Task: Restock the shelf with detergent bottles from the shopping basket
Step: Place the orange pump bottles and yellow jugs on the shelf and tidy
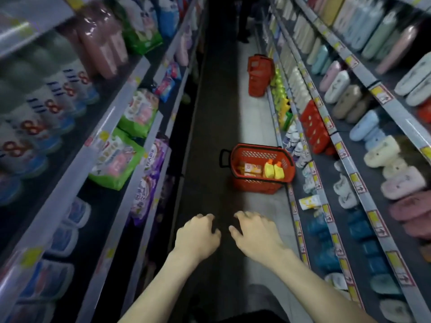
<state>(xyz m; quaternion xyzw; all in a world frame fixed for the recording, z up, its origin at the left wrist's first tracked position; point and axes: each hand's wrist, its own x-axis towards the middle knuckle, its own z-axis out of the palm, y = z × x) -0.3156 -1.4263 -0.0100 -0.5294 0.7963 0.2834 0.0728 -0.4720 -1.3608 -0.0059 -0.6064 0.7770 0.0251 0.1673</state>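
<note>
A red shopping basket (257, 185) stands on the aisle floor against the right-hand shelving, its black handle to the left. Inside it stand two yellow detergent bottles (273, 170) with orange caps, beside orange packets (249, 169). Yellow and green bottles (281, 96) line the bottom right shelf farther down the aisle. My left hand (198, 236) and my right hand (256, 234) reach forward side by side, well short of the basket, palms down, fingers loosely curled and apart, holding nothing.
Shelves close in on both sides: packs and bags on the left (130, 159), slippers and boxes on the right (396, 173). A stack of red baskets (258, 75) stands farther down the narrow aisle. A person's legs (245, 19) show at the far end.
</note>
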